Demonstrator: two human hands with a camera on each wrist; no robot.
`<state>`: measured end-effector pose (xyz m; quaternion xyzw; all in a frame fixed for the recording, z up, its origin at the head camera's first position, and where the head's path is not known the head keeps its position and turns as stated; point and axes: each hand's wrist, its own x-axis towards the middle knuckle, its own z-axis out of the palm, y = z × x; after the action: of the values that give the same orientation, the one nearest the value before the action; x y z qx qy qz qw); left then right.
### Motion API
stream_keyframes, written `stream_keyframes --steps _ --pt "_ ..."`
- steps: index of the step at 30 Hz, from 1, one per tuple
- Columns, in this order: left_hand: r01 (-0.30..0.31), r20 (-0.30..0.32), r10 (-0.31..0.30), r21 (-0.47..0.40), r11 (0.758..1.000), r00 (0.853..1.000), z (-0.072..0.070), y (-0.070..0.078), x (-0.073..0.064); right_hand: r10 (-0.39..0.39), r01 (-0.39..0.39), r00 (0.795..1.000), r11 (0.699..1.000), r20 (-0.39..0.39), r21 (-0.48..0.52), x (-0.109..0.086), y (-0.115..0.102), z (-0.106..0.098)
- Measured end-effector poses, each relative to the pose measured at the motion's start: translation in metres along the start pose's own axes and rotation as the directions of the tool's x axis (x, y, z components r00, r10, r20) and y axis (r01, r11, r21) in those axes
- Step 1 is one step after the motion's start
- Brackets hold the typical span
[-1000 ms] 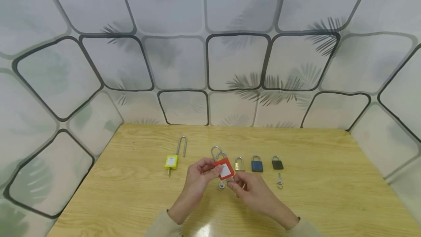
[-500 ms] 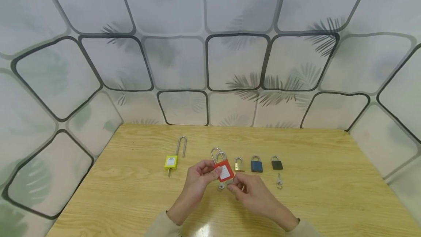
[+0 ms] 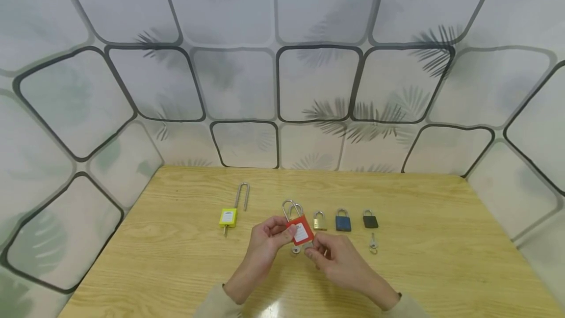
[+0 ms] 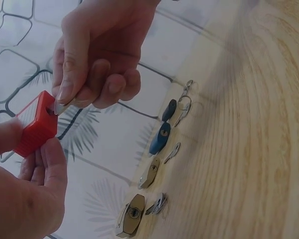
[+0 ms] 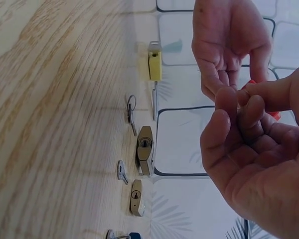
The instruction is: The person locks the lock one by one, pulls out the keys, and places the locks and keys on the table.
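Observation:
In the head view my left hand (image 3: 266, 240) holds a red padlock (image 3: 302, 232) with a white label, thumb over its face. Its steel shackle points up and away; whether it is latched I cannot tell. My right hand (image 3: 339, 259) pinches a key (image 4: 63, 106) between thumb and fingers. In the left wrist view the key meets the keyhole side of the padlock; how deep it sits is hidden. The right wrist view shows only a bit of red behind the fingers.
On the wooden table (image 3: 176, 269) stand a yellow padlock (image 3: 227, 217) with a long shackle, a large brass padlock (image 4: 131, 215), a small brass padlock (image 3: 320, 222), a blue padlock (image 3: 343, 223) and a black padlock (image 3: 370, 221). Loose keys (image 3: 373, 243) lie in front. A patterned backdrop (image 3: 318, 87) rises behind.
The red padlock and the key have come slightly lower and nearer to me. Both hands keep their holds.

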<state>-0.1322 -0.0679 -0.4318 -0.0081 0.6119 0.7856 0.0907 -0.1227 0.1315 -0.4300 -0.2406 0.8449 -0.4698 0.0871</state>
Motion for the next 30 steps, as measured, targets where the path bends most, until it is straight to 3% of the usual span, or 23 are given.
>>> stream_keyframes --steps 12,15,18,20,22,25,30 --pt "0.028 -0.017 -0.028 0.026 0.999 0.999 -0.002 0.001 0.0 -0.023 0.023 1.0 1.0 -0.009 -0.013 0.001 -0.001 0.001" --pt "0.042 -0.033 -0.044 -0.053 0.998 0.999 -0.008 0.007 0.003 -0.017 0.015 0.999 0.997 0.033 0.081 -0.001 0.002 0.002" --pt "0.003 -0.123 -0.026 -0.186 0.983 0.992 -0.023 0.019 0.009 0.003 -0.023 0.993 0.985 0.116 0.172 -0.007 0.007 0.005" --pt "-0.043 -0.181 0.001 -0.228 0.973 0.983 -0.034 0.028 0.012 0.012 -0.039 0.988 0.983 0.155 0.178 -0.01 0.011 0.007" --pt "-0.061 -0.212 0.012 -0.226 0.972 0.977 -0.043 0.035 0.014 0.037 -0.063 0.985 0.986 0.17 0.153 -0.012 0.013 0.008" --pt "-0.043 -0.201 0.006 -0.183 0.982 0.98 -0.049 0.041 0.013 0.06 -0.08 0.984 0.99 0.166 0.119 -0.01 0.013 0.006" --pt "-0.017 -0.216 -0.007 -0.111 0.994 0.976 -0.057 0.04 0.009 0.051 -0.063 0.987 0.995 0.15 0.075 -0.005 0.009 0.005"
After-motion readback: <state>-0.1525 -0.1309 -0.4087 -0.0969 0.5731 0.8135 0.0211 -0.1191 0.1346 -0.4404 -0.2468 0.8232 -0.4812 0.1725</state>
